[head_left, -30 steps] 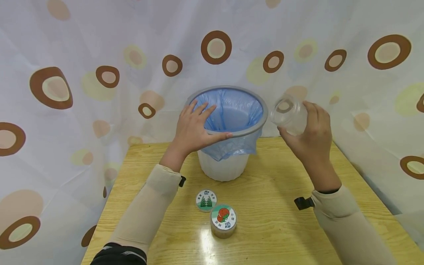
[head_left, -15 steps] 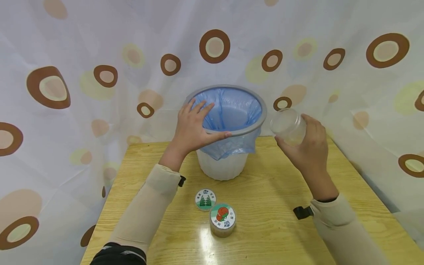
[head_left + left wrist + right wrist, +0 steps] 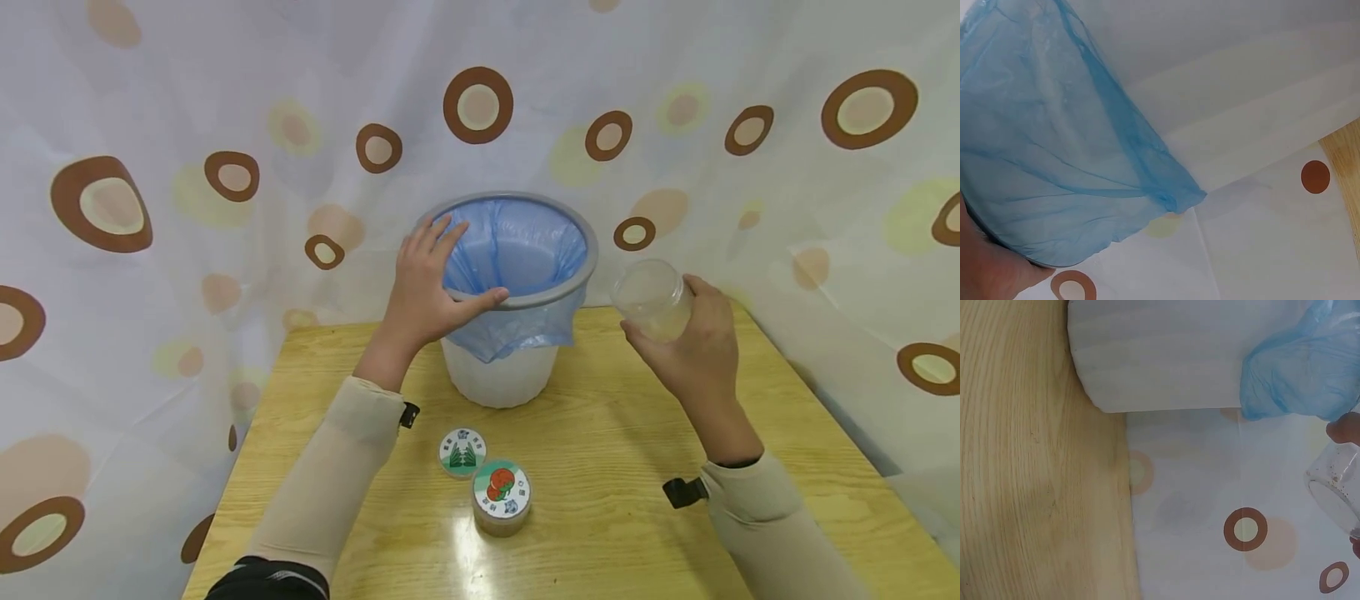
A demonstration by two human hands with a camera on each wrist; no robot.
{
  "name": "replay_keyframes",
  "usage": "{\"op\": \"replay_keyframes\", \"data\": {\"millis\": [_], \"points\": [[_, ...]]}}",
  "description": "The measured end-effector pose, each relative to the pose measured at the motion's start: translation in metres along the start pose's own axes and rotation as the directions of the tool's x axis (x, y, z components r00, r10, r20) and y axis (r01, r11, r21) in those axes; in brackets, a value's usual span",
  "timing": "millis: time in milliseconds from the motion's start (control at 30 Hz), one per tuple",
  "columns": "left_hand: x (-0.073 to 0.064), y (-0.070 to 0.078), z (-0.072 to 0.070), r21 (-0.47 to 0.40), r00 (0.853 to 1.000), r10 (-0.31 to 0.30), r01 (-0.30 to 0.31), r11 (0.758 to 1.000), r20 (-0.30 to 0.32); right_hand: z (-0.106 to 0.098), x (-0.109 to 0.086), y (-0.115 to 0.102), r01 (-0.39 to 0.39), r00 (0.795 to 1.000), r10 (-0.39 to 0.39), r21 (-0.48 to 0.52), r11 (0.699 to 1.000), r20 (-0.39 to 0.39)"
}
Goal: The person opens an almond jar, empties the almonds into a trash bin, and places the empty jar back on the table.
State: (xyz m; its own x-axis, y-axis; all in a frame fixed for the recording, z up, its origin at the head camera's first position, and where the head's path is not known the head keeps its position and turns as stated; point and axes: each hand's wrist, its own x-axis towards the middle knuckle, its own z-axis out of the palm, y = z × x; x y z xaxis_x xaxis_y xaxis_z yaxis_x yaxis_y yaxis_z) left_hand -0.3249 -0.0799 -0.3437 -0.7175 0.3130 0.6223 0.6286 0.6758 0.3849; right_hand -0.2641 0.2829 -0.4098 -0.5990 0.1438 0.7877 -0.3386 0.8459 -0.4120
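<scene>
My right hand (image 3: 697,350) grips a clear plastic jar (image 3: 654,298) between thumb and fingers, just right of the trash can and below its rim. Small brownish specks cling inside the jar in the right wrist view, where only fingertips (image 3: 1344,428) show at the edge. My left hand (image 3: 423,292) rests on the left of the trash can's grey rim (image 3: 551,298), fingers spread over it and thumb along the front. A blue plastic bag (image 3: 517,242) lines the white trash can (image 3: 501,379) and folds down outside. In the left wrist view the bag's overhang (image 3: 1079,156) drapes near the thumb.
On the wooden table (image 3: 600,500), in front of the trash can, stands a round container (image 3: 501,496) with a tomato-picture label. Touching or close behind it lies a flatter round lid (image 3: 462,452) with a green leaf picture. A patterned curtain (image 3: 300,83) hangs behind.
My right hand has come down with the jar, which has tilted so its round end faces more upward. The left hand stays at the rim, its fingers shifting slightly.
</scene>
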Motion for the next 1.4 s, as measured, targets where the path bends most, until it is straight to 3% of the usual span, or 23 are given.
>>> {"op": "replay_keyframes", "data": {"millis": [200,500,933,1167,1400], "points": [[-0.005,-0.002,0.001,-0.002,0.999,0.019,-0.019,1.0,-0.029,-0.002,-0.004,0.005,-0.021,1.0,0.021,0.011,1.0,0.02],[-0.026,-0.012,0.009,-0.063,0.993,-0.039,0.032,0.997,-0.109,-0.003,-0.012,0.01,-0.02,1.0,0.02,0.036,0.999,0.01],[-0.05,-0.021,0.017,-0.055,0.983,-0.039,0.029,0.998,-0.178,0.001,-0.028,0.017,0.023,0.999,-0.025,0.059,0.998,0.037],[-0.067,-0.03,0.023,-0.071,0.985,-0.059,0.048,0.996,-0.164,0.002,-0.037,0.023,0.044,0.996,-0.042,-0.034,0.998,0.077],[-0.081,-0.035,0.028,-0.094,0.987,-0.088,0.075,0.993,-0.137,0.002,-0.047,0.023,-0.033,0.99,0.034,-0.006,0.999,0.138]]}}
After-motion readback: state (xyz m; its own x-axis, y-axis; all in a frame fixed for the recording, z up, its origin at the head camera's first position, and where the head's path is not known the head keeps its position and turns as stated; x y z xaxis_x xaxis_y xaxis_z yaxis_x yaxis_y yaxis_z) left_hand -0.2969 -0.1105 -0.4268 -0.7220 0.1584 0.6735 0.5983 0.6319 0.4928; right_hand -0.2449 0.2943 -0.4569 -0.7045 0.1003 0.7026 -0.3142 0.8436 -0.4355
